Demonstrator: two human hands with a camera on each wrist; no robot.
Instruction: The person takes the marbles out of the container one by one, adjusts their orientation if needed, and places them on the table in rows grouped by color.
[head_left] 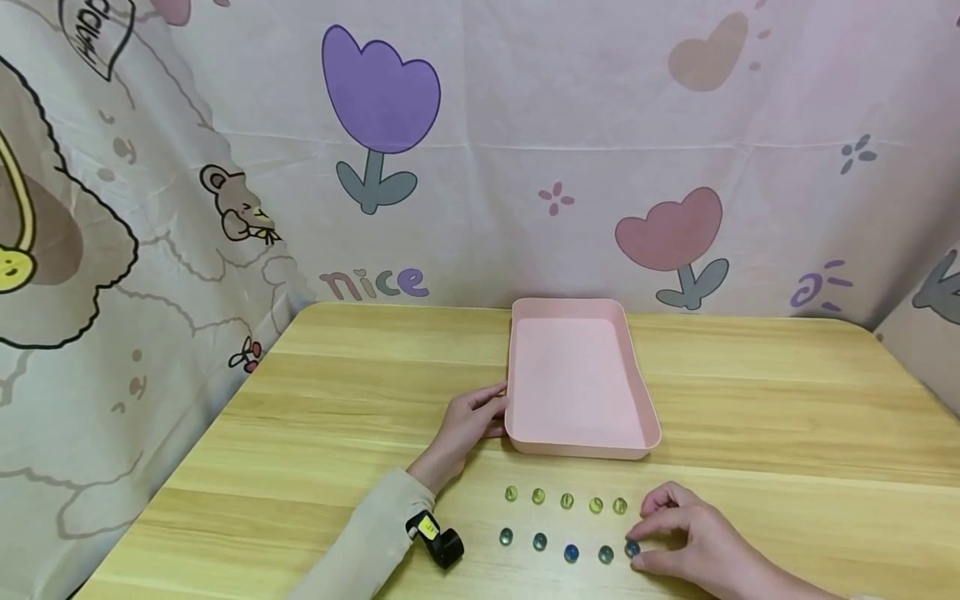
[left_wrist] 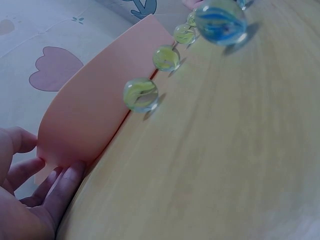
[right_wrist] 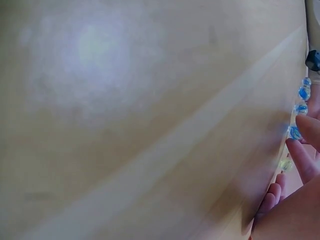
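Beside the pink tray [head_left: 581, 451], my left hand [head_left: 468, 425] rests its fingertips against the tray's left wall near the front corner. Fingers [left_wrist: 64, 187] touching the outside of that wall show in the left wrist view. With thumb and forefinger, my right hand [head_left: 701, 533] pinches a blue marble [head_left: 632, 548] at the right end of the nearer row. Other blue and blue-green marbles, including a deep blue marble [head_left: 572, 553], lie to its left. Behind them runs a row of yellow-green marbles [head_left: 567, 501], between the blue row and the tray.
A wooden table [head_left: 300, 433] carries everything. A black wrist camera [head_left: 438, 542] is strapped over the left sleeve [head_left: 375, 525]. Behind the table hangs a printed cloth [head_left: 495, 100] with flowers and hearts. Nothing is visible inside the tray.
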